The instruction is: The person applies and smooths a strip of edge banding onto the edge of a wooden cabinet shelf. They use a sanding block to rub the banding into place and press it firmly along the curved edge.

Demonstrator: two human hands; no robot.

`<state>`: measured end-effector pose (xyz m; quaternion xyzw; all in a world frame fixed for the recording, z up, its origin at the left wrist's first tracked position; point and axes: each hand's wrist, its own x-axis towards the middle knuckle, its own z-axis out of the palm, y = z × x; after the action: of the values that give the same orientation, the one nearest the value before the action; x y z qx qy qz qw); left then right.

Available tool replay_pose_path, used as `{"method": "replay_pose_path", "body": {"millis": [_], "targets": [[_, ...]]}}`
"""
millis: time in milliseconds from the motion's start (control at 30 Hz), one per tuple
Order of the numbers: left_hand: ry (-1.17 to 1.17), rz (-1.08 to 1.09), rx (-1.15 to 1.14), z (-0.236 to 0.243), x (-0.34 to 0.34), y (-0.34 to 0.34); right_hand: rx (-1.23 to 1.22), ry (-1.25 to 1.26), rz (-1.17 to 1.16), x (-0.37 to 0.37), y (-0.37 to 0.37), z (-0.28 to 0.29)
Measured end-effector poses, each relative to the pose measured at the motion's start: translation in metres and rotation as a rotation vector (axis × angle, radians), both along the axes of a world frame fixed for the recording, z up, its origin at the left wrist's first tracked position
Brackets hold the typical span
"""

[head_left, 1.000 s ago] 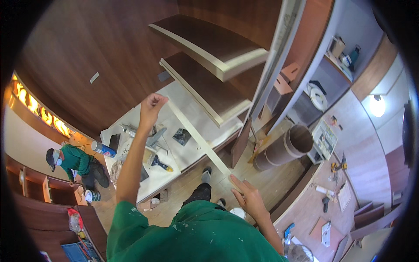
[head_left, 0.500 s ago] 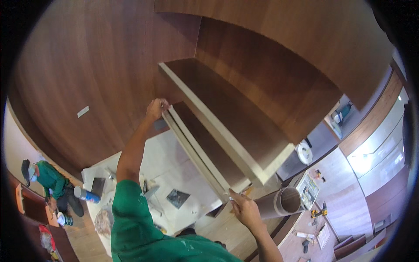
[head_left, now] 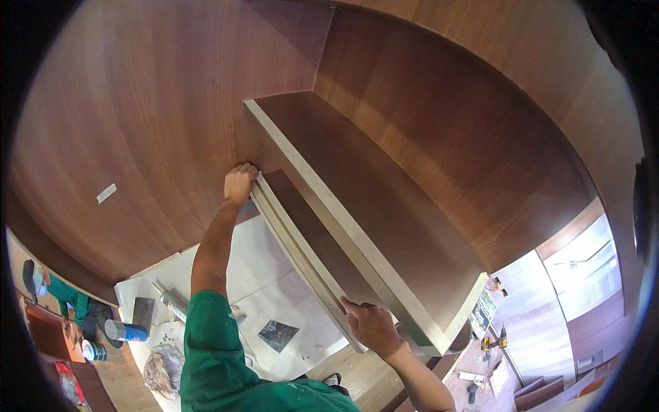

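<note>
My left hand [head_left: 241, 182] has its fingers curled round the far end of a long, pale edging strip [head_left: 288, 243], close to the wood back panel [head_left: 137, 123]. The strip lies along the front edge of a dark brown lower shelf [head_left: 305, 226]. My right hand [head_left: 376, 328] grips the strip toward its near end, index finger along the shelf edge and other fingers partly hidden. Just above is a wider upper shelf [head_left: 364, 199] with a pale front edging [head_left: 316, 185].
A covered worktop [head_left: 268, 302] below holds a spray can [head_left: 125, 332], crumpled plastic [head_left: 162, 371] and a dark square piece [head_left: 277, 335]. A co-worker [head_left: 65, 299] crouches at lower left. A yellow drill [head_left: 495, 341] lies on a bench at lower right.
The strip went from hanging across the worktop up against the lower shelf's front edge, both hands on it. My view shifted toward the shelves, so more of the upper panels shows.
</note>
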<state>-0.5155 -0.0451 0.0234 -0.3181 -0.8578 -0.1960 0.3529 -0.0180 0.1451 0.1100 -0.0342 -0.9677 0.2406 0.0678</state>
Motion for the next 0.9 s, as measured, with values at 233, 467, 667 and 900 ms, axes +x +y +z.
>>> {"method": "replay_pose_path", "body": {"millis": [233,467,667,900], "targets": [[0.047,0.046,0.029,-0.024,0.0,-0.009,0.063,-0.115,-0.015,-0.017,-0.005,0.004],[0.087,0.059,0.08,-0.026,-0.003,-0.004,0.062,-0.109,-0.013,-0.023,-0.005,0.002],[0.104,0.039,-0.005,-0.032,-0.005,-0.008,0.019,-0.065,0.024,-0.027,-0.004,0.004],[0.141,0.098,-0.027,-0.034,-0.004,-0.003,-0.011,-0.027,0.01,-0.026,-0.004,-0.001]]}}
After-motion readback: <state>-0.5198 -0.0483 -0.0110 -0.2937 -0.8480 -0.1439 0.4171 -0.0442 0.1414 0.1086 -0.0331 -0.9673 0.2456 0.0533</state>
